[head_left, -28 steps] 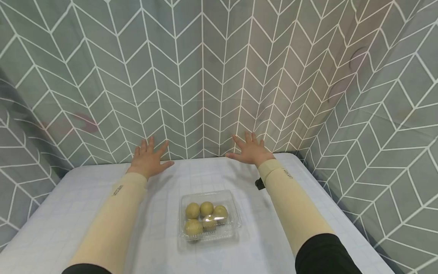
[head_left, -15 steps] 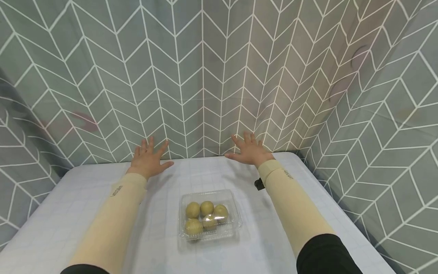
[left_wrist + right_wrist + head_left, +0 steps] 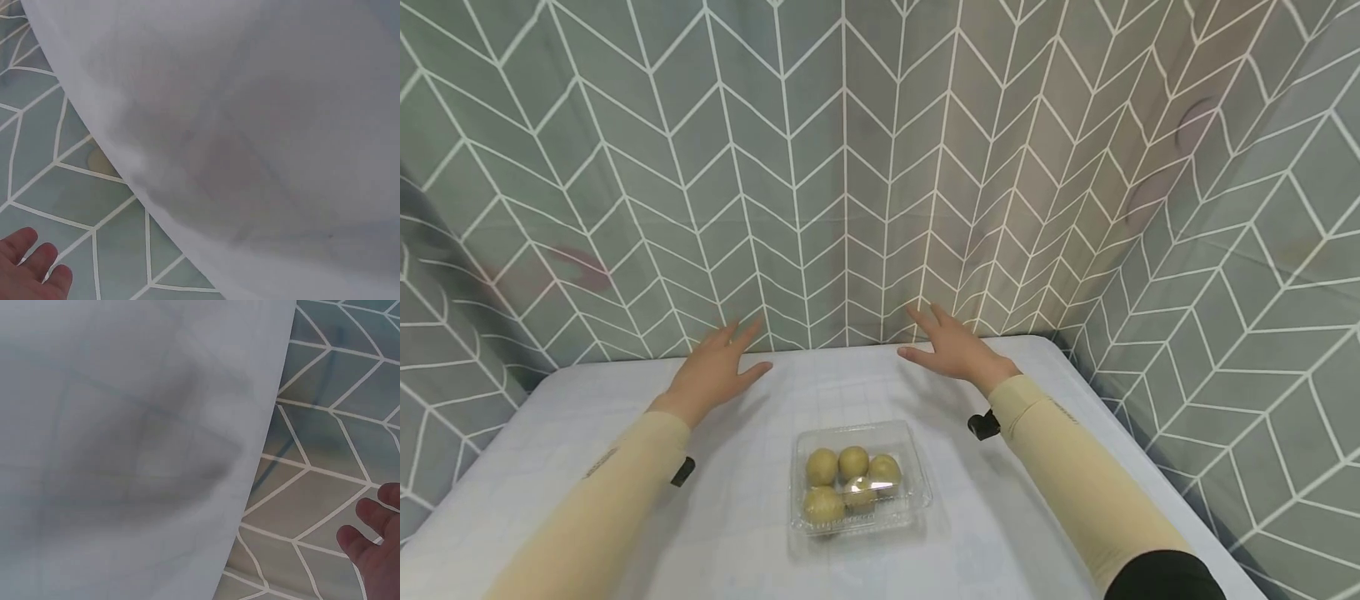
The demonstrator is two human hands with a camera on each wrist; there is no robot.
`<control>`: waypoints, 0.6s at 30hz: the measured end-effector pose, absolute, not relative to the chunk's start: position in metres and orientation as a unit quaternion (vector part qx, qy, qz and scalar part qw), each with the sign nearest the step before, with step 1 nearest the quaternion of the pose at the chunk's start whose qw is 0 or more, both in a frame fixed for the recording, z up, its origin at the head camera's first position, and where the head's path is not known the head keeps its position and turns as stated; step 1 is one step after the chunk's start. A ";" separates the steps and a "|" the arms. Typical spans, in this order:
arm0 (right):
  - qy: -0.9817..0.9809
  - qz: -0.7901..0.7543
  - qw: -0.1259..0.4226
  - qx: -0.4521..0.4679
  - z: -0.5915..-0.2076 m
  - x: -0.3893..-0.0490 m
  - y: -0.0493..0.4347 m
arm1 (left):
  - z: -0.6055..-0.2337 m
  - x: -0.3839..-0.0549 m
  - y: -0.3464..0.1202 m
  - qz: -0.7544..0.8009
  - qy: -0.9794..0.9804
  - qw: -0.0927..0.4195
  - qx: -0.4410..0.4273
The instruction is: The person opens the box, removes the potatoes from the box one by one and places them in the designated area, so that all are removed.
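Observation:
A clear plastic clamshell box [image 3: 901,442] sits on the white-covered table, with several round, yellowish balls [image 3: 824,505] inside. What kind of food or fruit they are, I cannot tell. Beyond the box to the left is my left hand [image 3: 707,375], its fingers spread and holding nothing; fingertips of this hand [image 3: 34,269] show at the lower left of the left wrist view. My right hand [image 3: 958,352] reaches over the far right part of the table, also spread and holding nothing. In the right wrist view, part of the hand [image 3: 378,547] appears at the right edge.
The white cloth [image 3: 842,383] covers the table up to its far edge. A grey-green curtain [image 3: 820,208] with white chevron lines hangs behind it and along the sides. Black wrist pieces [image 3: 983,425] show below both forearms.
Both hands have tilted and shifted from lying flat, palms down, near the far edge. The left hand has drawn back slightly toward me; the right wrist has moved rightward. The box has stayed put.

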State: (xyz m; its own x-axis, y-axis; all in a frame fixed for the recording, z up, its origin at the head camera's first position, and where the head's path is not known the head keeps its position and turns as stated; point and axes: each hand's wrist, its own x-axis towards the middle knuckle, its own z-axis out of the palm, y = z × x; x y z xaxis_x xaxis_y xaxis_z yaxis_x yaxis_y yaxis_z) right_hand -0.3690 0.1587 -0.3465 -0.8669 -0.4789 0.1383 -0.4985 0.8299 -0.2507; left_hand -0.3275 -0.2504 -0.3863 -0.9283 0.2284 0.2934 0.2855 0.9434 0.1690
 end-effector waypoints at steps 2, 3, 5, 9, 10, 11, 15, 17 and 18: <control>-0.954 0.145 0.037 0.260 -0.349 -0.364 0.160 | -0.387 -0.323 -0.252 -0.120 -0.975 0.136 -0.128; -0.954 0.147 0.036 0.260 -0.350 -0.361 0.161 | -0.388 -0.321 -0.253 -0.129 -0.974 0.137 -0.126; -0.952 0.153 0.038 0.264 -0.353 -0.356 0.162 | -0.388 -0.316 -0.254 -0.142 -0.972 0.138 -0.125; -0.948 0.172 0.037 0.266 -0.358 -0.345 0.164 | -0.392 -0.309 -0.254 -0.156 -0.969 0.140 -0.130; -0.946 0.177 0.039 0.268 -0.359 -0.342 0.165 | -0.393 -0.308 -0.253 -0.157 -0.969 0.140 -0.132; -0.946 0.179 0.040 0.269 -0.360 -0.340 0.165 | -0.394 -0.306 -0.253 -0.158 -0.969 0.139 -0.133; -0.942 0.188 0.039 0.277 -0.366 -0.331 0.167 | -0.398 -0.299 -0.252 -0.171 -0.967 0.134 -0.133; -0.940 0.188 0.039 0.283 -0.368 -0.327 0.168 | -0.401 -0.296 -0.252 -0.183 -0.965 0.129 -0.134; -0.938 0.191 0.040 0.286 -0.369 -0.324 0.169 | -0.402 -0.294 -0.252 -0.189 -0.964 0.127 -0.135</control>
